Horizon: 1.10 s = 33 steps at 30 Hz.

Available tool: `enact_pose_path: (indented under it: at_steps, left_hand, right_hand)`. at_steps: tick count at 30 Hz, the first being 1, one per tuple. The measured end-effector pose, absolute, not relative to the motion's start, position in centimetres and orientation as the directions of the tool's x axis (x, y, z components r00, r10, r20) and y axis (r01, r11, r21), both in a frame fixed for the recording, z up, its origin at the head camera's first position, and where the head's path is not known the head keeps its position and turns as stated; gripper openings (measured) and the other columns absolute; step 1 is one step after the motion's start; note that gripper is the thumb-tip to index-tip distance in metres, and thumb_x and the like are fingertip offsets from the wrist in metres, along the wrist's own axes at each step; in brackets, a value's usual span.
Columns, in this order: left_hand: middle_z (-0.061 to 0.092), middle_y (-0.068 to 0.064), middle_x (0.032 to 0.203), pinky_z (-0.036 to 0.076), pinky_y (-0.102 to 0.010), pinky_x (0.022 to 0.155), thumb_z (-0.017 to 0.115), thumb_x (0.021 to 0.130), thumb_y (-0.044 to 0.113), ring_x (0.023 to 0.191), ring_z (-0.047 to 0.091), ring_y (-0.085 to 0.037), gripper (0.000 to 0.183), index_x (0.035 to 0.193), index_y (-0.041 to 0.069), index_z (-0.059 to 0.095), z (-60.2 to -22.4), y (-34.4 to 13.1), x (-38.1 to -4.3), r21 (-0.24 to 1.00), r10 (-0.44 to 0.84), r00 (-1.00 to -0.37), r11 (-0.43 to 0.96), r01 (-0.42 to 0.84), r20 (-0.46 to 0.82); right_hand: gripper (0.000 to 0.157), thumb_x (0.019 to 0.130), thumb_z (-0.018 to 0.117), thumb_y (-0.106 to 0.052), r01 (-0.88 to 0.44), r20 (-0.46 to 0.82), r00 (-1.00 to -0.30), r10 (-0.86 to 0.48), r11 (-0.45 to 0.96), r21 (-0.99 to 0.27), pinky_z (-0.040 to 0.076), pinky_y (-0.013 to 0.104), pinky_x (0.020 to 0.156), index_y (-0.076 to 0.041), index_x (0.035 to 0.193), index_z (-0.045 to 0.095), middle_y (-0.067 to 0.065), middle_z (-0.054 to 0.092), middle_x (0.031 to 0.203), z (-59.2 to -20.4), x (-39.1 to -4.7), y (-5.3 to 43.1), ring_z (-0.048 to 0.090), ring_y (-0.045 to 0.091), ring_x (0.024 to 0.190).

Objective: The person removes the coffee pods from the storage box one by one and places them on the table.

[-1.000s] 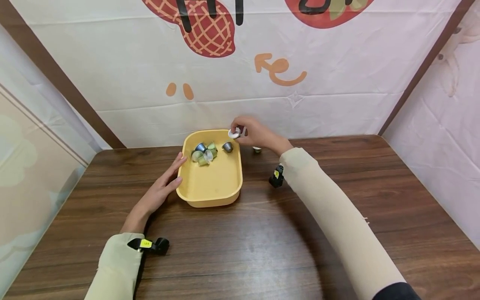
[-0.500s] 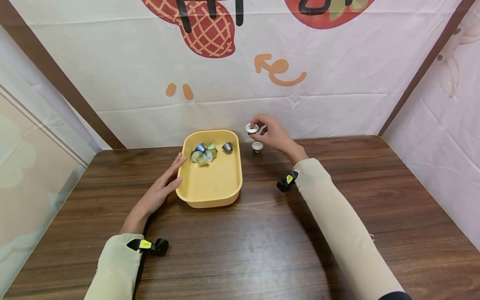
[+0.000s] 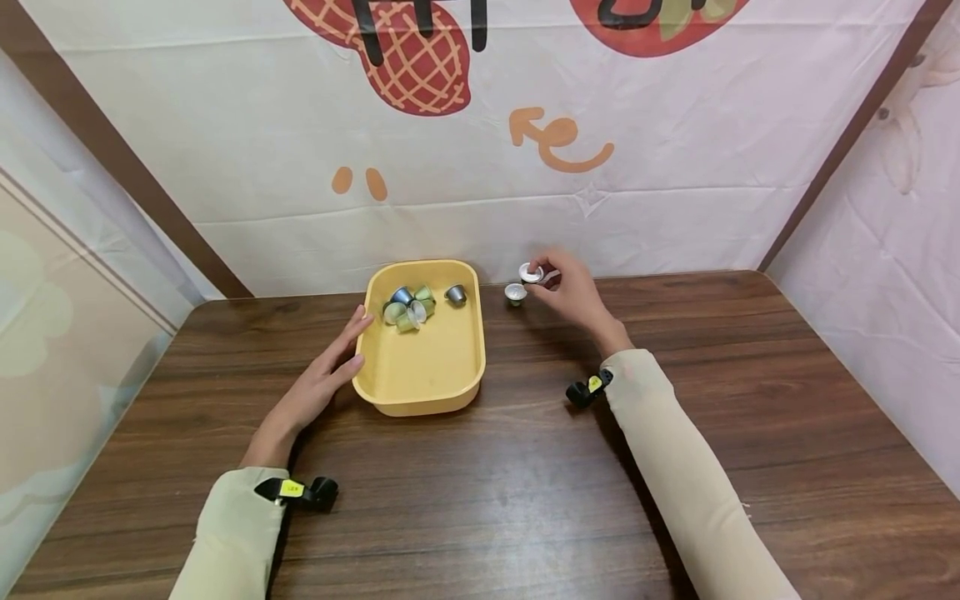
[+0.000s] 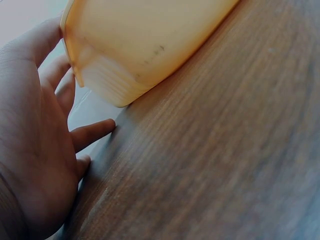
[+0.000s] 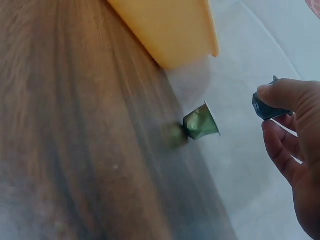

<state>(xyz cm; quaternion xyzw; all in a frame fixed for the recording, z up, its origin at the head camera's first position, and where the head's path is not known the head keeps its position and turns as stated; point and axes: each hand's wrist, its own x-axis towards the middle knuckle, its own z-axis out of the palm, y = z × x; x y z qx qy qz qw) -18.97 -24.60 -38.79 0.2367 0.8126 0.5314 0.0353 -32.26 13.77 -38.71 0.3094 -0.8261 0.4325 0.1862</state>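
My right hand (image 3: 576, 300) pinches a dark coffee capsule (image 5: 267, 106) between thumb and fingers, silver lid up, above the table's back edge. Just left of it and lower, a green coffee capsule (image 5: 201, 123) stands on the table, its foil lid facing up. My left hand (image 3: 307, 396) rests against the left side of a yellow bin (image 3: 420, 371), with fingers extended and fingertips at the rim. In the bin's far part lie several green capsules (image 3: 407, 322), a blue capsule (image 3: 402, 295) and, apart from them on the right, a dark grey capsule (image 3: 456, 294).
The dark wooden table (image 3: 465, 508) runs back to a printed cloth wall (image 3: 450, 217). Further cloth panels stand at the left and right sides. Each sleeve carries a black wrist camera (image 3: 300, 490).
My right hand, pinching the dark capsule, has moved right from over the bin's far right corner, past the standing green capsule, and lower toward the table. My left hand and the bin stay put.
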Motion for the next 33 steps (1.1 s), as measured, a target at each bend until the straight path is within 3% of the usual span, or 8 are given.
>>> enact_pose_path:
  at_steps: [10, 18, 33]
  left_hand:
    - [0.002, 0.002, 0.160, 0.004, -0.058, 0.109, 0.044, 0.101, 0.003, 0.145, 0.000, -0.015, 0.055, 0.152, 0.008, 0.024, -41.1, -25.6, -20.7, 0.881, 0.434, -0.873, 0.296, 0.370, 0.221]
    - [0.002, 0.003, 0.160, 0.004, -0.058, 0.109, 0.043, 0.101, 0.002, 0.145, 0.000, -0.014, 0.056, 0.152, 0.009, 0.024, -41.2, -25.7, -20.4, 0.884, 0.425, -0.881, 0.304, 0.356, 0.209]
    - [0.001, 0.003, 0.160, 0.004, -0.058, 0.109, 0.043, 0.101, 0.002, 0.145, -0.001, -0.016, 0.057, 0.153, 0.009, 0.022, -41.4, -25.8, -20.4, 0.885, 0.436, -0.874, 0.293, 0.363, 0.214]
  right_hand:
    - [0.020, 0.079, 0.076, 0.000, -0.595, 0.533, -0.802, -0.270, 0.453, -0.664, 0.051, 0.037, 0.070, -0.002, 0.093, 0.061, 0.009, 0.063, 0.091, -39.8, -32.4, 14.9, 0.061, 0.022, 0.080]
    - [0.019, 0.081, 0.076, -0.003, -0.520, 0.434, -0.854, -0.286, 0.481, -0.706, 0.051, 0.035, 0.074, -0.004, 0.095, 0.062, 0.009, 0.064, 0.092, -41.2, -32.7, 15.1, 0.061, 0.022, 0.084]
    - [0.020, 0.081, 0.077, -0.009, -0.447, 0.369, -0.894, -0.252, 0.549, -0.706, 0.050, 0.033, 0.074, -0.008, 0.096, 0.063, 0.007, 0.067, 0.093, -43.1, -33.1, 15.3, 0.062, 0.020, 0.082]
